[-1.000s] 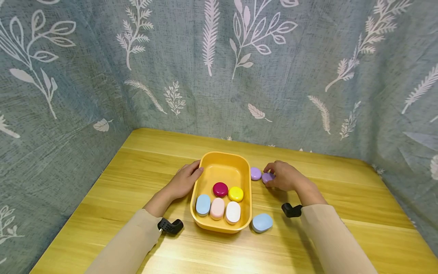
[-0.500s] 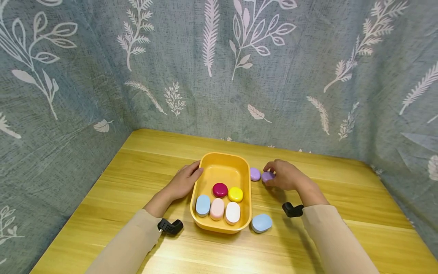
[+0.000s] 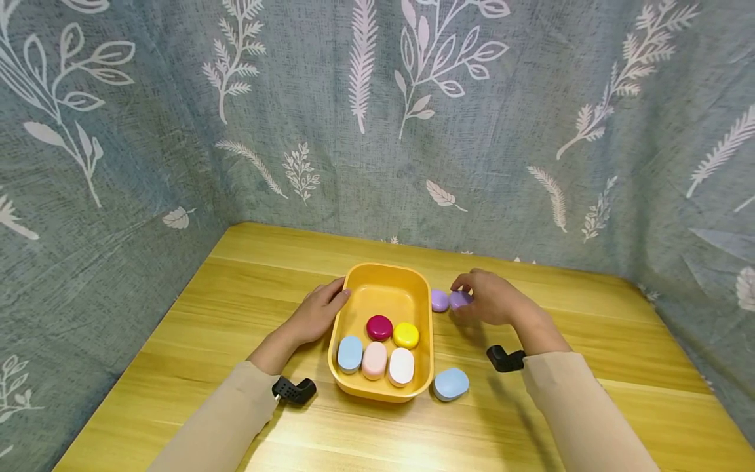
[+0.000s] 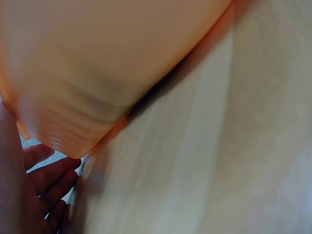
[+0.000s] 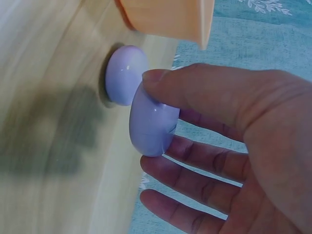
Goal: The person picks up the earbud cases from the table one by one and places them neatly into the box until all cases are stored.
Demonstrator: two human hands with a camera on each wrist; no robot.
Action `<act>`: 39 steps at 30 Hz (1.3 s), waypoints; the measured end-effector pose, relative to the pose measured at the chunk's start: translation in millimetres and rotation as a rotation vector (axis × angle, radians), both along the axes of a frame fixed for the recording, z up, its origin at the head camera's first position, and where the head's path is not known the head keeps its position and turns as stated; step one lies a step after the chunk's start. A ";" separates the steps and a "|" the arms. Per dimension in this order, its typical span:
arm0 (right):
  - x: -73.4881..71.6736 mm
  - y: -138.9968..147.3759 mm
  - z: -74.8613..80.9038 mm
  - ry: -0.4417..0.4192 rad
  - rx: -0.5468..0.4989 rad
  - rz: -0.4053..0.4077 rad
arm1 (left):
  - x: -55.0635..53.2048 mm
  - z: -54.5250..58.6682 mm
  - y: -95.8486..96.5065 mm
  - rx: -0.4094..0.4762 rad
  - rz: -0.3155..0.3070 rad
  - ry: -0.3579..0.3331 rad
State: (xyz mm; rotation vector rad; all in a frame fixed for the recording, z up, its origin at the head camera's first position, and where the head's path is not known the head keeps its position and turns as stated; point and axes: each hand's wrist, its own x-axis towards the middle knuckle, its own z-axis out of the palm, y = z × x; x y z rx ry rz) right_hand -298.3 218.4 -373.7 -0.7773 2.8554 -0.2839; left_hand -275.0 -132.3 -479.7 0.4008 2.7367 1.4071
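A glossy, round purple case [image 5: 153, 122] is pinched between the thumb and fingers of my right hand [image 3: 494, 300], just right of the yellow-orange bin [image 3: 429, 373]. In the right wrist view it looks slightly raised from the table. A second purple case [image 5: 126, 75] lies beside it, close to the bin's wall. My left hand [image 3: 318, 313] rests against the bin's left side, thumb at the rim; in the left wrist view its loose fingers [image 4: 56, 175] reach past the bin's corner. Some fingertips there are hidden by the bin.
In the bin lie a dark red round case [image 3: 379, 328], a yellow one [image 3: 406, 335], and oval light blue [image 3: 350, 354], pink [image 3: 374, 360] and white [image 3: 402, 366] ones. Another light blue oval case [image 3: 451, 384] lies on the wooden table [image 3: 248, 282]. A patterned curtain [image 3: 330, 170] hangs behind.
My right hand has shifted slightly away from me and left with the purple case, which now sits closer to the other purple one. The left hand stays at the bin.
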 end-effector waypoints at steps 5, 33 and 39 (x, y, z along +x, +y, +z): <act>3.1 -4.1 6.5 0.006 0.014 0.006 | -0.6 -0.6 -0.4 -0.003 -0.003 0.000; 14.4 -35.4 38.4 0.040 0.046 0.055 | 0.8 0.8 0.4 0.006 -0.007 -0.010; 18.0 -43.8 42.0 0.040 0.056 0.063 | 0.9 0.5 0.3 -0.008 -0.012 -0.009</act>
